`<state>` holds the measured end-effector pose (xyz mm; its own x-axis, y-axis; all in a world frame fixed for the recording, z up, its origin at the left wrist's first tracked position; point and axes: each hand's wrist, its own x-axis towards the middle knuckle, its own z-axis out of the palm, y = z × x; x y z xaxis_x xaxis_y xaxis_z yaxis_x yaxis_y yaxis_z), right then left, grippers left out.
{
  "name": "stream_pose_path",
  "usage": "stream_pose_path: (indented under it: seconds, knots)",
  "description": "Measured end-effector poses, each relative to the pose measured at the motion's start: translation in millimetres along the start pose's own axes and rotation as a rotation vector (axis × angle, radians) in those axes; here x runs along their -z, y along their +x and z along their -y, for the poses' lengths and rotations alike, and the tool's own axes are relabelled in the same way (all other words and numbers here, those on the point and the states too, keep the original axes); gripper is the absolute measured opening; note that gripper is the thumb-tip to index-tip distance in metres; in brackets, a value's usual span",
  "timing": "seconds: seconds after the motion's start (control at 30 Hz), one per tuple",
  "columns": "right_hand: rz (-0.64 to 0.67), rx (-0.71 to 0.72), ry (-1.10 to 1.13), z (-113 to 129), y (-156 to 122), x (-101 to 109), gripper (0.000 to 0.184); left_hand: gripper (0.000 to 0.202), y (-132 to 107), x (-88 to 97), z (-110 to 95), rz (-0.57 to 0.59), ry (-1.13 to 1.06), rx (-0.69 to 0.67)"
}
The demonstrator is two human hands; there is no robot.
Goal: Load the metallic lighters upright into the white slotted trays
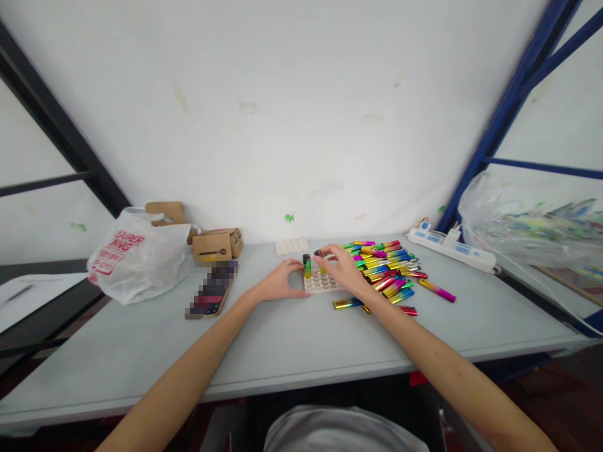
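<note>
A white tray with rows of round holes (325,284) lies at the middle of the table. My left hand (281,281) grips its left side, with the thumb at the front corner and the fingers towards the back. One shiny green-yellow lighter (307,267) with a black top stands upright in the tray's back left part. Between the thumb and fingers of my right hand (340,267) is another lighter (318,253), black-topped, above the tray; its lower part is partly hidden. Many more metallic, rainbow-coloured lighters (389,270) lie in a loose pile beside my right hand.
Behind, against the wall, lies a second white tray (291,246). To the left are a phone (213,290), a small cardboard box (217,245) and a white plastic bag (141,257). A power strip (452,250) and a clear plastic bag (532,220) are at the right.
</note>
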<state>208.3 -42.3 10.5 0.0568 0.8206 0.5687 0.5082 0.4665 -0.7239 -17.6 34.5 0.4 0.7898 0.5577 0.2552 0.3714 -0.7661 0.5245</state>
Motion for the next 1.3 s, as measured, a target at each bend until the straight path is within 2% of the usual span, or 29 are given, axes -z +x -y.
stream_pose_path:
  seconds: [0.1, 0.27, 0.6, 0.83, 1.07, 1.17, 1.3]
  knots:
    - [-0.01, 0.017, -0.05, 0.7, -0.6, -1.1, 0.032, 0.069, 0.2, -0.2, 0.3, 0.002, -0.001, -0.002]
    - [0.051, -0.01, 0.018, 0.9, -3.8, -4.1, 0.032, 0.069, 0.3, 0.2, -0.3, -0.007, -0.003, -0.001]
    - [0.19, 0.039, -0.132, -0.9, -5.0, -15.1, 0.025, 0.068, 0.7, 0.2, -1.1, -0.015, -0.025, -0.015]
    - [0.251, 0.147, -0.408, -0.5, 1.2, -5.2, 0.027, 0.069, 0.8, -0.3, 1.6, -0.009, -0.02, -0.013]
    - [0.288, 0.125, -0.542, 9.4, -3.3, -12.6, 0.038, 0.066, 0.0, -1.8, 3.0, -0.021, -0.013, -0.013]
    - [0.25, 0.119, -0.52, 14.6, -3.5, -9.5, 0.042, 0.068, -0.2, -2.3, 5.1, -0.035, 0.006, -0.004]
    - [0.106, 0.119, -0.437, 9.7, 3.5, 16.4, 0.031, 0.069, 0.6, -1.5, 5.3, -0.016, 0.022, -0.001]
